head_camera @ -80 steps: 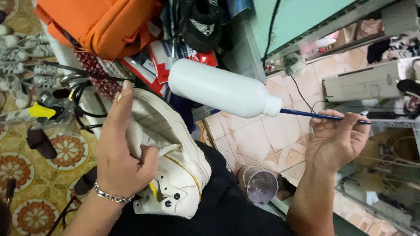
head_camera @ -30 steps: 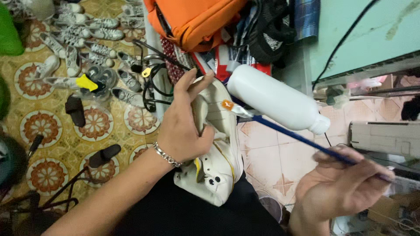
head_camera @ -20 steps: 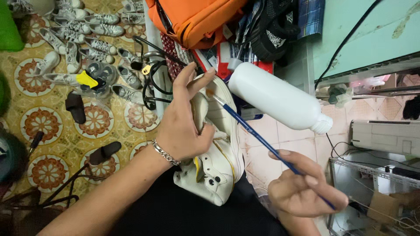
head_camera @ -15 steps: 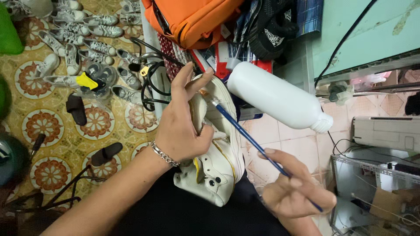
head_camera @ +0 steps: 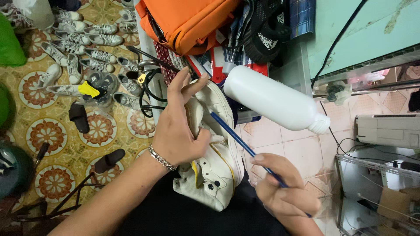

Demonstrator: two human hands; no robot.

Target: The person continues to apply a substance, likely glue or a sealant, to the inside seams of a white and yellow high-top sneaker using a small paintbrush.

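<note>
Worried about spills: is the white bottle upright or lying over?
Lying over. The white bottle lies lengthwise, its neck pointing right toward the tiled floor. Whether it is capped cannot be told.

An orange bag (head_camera: 188, 22) lies at the top, with black cables (head_camera: 151, 83) coiled just below its left side and a black sandal-like shoe (head_camera: 267, 35) to its right, beside a plaid cloth (head_camera: 302, 17). A large white plastic bottle (head_camera: 273, 98) lies tilted, its neck pointing down to the right. On the patterned tile floor (head_camera: 48, 131) at the left stand rows of small grey-white sneakers (head_camera: 83, 39) (too many to count), a yellow tag (head_camera: 89, 89) among them, and two dark slippers (head_camera: 78, 117) well apart. A green object (head_camera: 9, 43) sits at the left edge. At the right, a white machine (head_camera: 387, 130) rests above a wire rack (head_camera: 372, 192), under a pale green wall (head_camera: 354, 30).
</note>
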